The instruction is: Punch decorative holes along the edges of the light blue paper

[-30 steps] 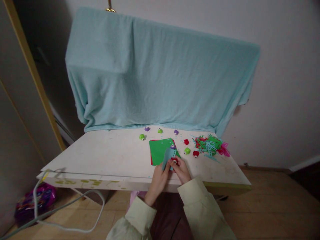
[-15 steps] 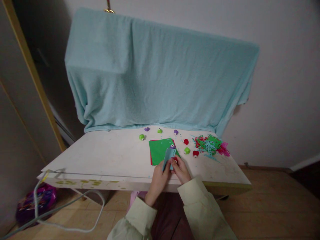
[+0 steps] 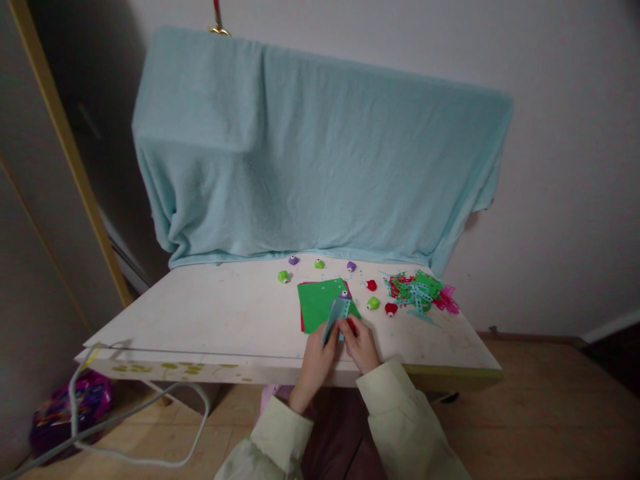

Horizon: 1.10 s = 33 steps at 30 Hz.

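Observation:
My left hand [image 3: 318, 357] is closed on a light blue paper strip [image 3: 337, 311], which has a row of punched holes along its right edge. My right hand [image 3: 362, 347] is closed around a small red craft punch [image 3: 352, 325] at that edge of the strip. Fingers hide most of the punch. Under and beyond the strip lies a green paper sheet [image 3: 315, 307] with red paper showing at its edges. A purple craft punch [image 3: 345, 294] rests just past the strip's far end. Tiny blue cut-out dots [image 3: 328, 287] are scattered on the green sheet.
Several small punches stand around the sheets, among them a green one [image 3: 373, 303] and a red one [image 3: 391, 309]. A heap of punched paper scraps [image 3: 423, 293] lies at the right. Behind hangs a blue cloth [image 3: 320, 153]. A white cable [image 3: 145, 460] loops at lower left.
Both hands stay at the strip with only slight finger movement. The red punch is more covered by my right fingers. The view has shifted slightly.

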Available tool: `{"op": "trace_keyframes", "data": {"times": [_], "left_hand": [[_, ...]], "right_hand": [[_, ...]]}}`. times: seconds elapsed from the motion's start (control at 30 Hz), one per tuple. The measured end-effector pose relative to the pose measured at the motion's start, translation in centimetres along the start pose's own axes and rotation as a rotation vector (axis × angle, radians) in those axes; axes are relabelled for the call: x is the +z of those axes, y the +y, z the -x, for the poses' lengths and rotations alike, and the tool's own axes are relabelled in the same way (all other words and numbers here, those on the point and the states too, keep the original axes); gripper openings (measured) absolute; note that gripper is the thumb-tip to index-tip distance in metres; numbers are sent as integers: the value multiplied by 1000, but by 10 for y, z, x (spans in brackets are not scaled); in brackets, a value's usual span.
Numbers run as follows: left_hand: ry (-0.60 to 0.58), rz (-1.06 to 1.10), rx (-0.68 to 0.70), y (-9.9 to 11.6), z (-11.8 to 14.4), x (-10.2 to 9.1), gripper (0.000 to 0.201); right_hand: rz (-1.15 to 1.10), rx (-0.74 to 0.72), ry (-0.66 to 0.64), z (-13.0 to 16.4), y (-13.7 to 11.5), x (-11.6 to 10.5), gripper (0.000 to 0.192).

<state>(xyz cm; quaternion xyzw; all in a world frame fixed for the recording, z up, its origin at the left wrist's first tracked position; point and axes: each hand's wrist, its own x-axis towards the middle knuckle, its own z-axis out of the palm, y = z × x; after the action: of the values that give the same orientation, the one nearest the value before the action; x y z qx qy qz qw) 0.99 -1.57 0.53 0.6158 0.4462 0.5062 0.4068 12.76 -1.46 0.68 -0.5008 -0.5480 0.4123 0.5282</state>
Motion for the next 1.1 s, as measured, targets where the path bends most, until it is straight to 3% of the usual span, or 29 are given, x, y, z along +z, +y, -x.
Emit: {"op": "trace_keyframes", "data": {"times": [0.13, 0.27, 0.47, 0.63, 0.77, 0.9, 1.1], "left_hand": [[-31, 35, -50, -1, 0, -2, 36], [-52, 78, -88, -1, 1, -3, 38], [-63, 62, -95, 3, 3, -5, 37], [-155, 76, -39, 6, 3, -5, 36], [-146, 42, 18, 6, 2, -6, 33], [-139, 43, -39, 3, 3, -8, 34], [-113, 99, -104, 0, 3, -7, 39]], "right_hand": [[171, -136, 72, 1, -2, 1, 32], [-38, -12, 22, 0, 0, 0, 32], [-278, 114, -191, -3, -1, -10, 36], [-153, 113, -291, -4, -3, -19, 36], [-2, 99, -179, -2, -11, -21, 36], [103, -10, -85, 0, -25, -18, 30], [12, 55, -246, 5, -39, -17, 30]]}}
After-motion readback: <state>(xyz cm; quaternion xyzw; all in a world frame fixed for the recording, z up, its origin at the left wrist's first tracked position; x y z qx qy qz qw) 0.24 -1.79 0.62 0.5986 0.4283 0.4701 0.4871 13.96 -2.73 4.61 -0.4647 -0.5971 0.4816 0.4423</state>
